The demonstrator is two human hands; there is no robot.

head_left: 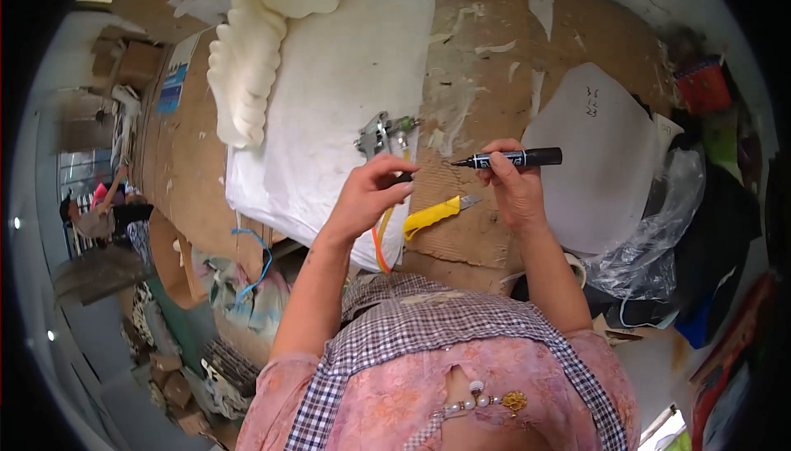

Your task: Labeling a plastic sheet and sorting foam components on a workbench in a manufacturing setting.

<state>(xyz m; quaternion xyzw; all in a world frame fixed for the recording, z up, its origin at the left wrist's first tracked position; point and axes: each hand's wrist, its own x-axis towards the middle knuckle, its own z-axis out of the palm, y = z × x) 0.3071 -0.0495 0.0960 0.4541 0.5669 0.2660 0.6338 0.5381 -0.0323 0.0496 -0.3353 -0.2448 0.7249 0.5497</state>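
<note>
My right hand grips a black marker near its middle, its bare tip pointing left. Between the fingertips of my left hand is a small black marker cap, apart from the marker's tip. Just beyond my left hand lies a metal spray gun with a green part. Below and between both hands, a yellow utility knife rests on the cardboard with its blade out.
White cloth covers the table's left part, with cream foam pieces on it. Cardboard with scraps lies to the right. A pale rounded sheet with handwriting and clear plastic are at right. Another person is far left.
</note>
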